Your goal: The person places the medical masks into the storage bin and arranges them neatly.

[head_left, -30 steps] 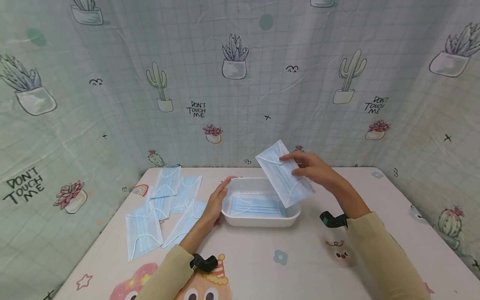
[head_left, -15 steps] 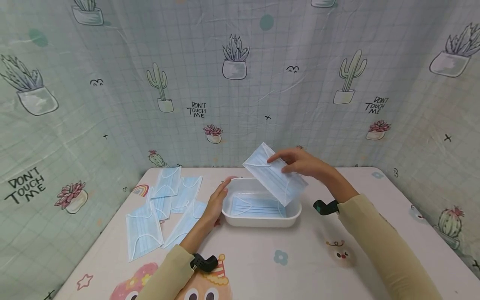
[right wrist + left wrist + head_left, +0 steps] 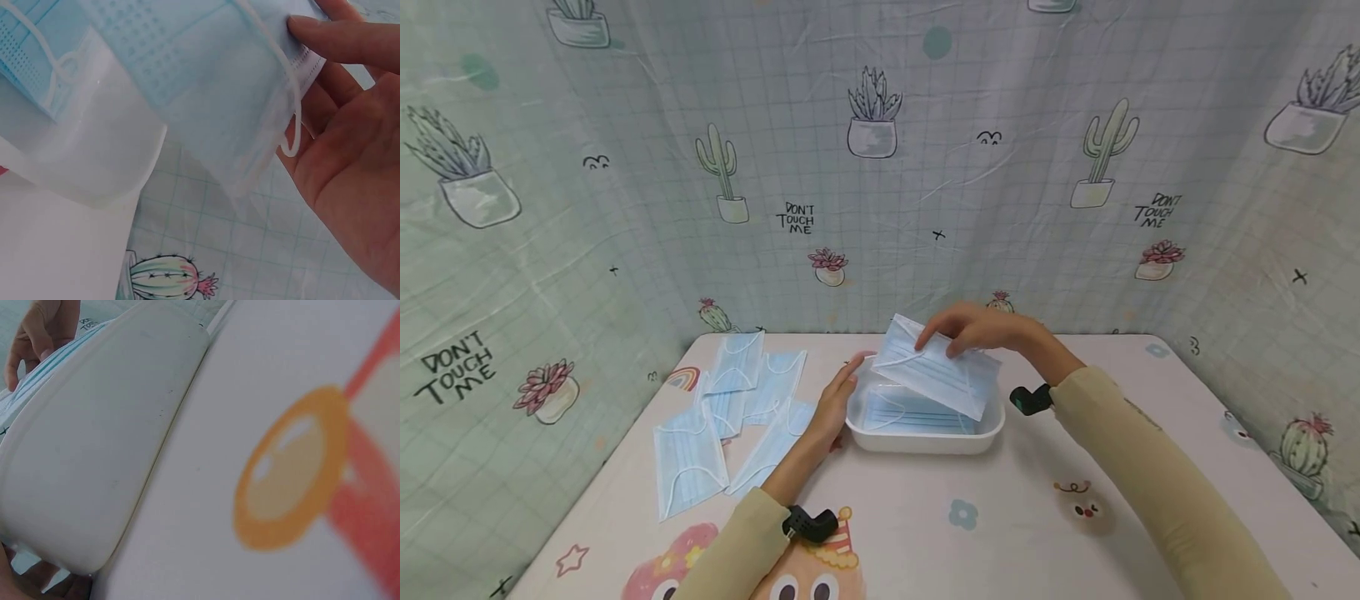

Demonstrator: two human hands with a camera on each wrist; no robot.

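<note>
A light blue face mask [image 3: 936, 367] hangs tilted over the white plastic box [image 3: 925, 443], pinched by my right hand [image 3: 977, 327] between thumb and fingers. In the right wrist view the thumb presses the near face of this mask [image 3: 187, 69], and a white ear loop dangles beside it. Inside the box lies another blue mask [image 3: 887, 417], partly covered by the held one. My left hand [image 3: 831, 404] rests with extended fingers along the box's left end. In the left wrist view, fingers [image 3: 47, 578] of that hand touch the end of the box [image 3: 106, 431].
Several blue masks [image 3: 688, 462] lie spread and partly overlapping on the table to the left of the box. The table [image 3: 1000, 533] has a printed cover with cartoon figures. A patterned curtain [image 3: 775, 150] stands behind and at both sides.
My right hand has moved left and down with the mask, bringing it lower over the box and laying it flatter. The left hand stays at the box's left end.
</note>
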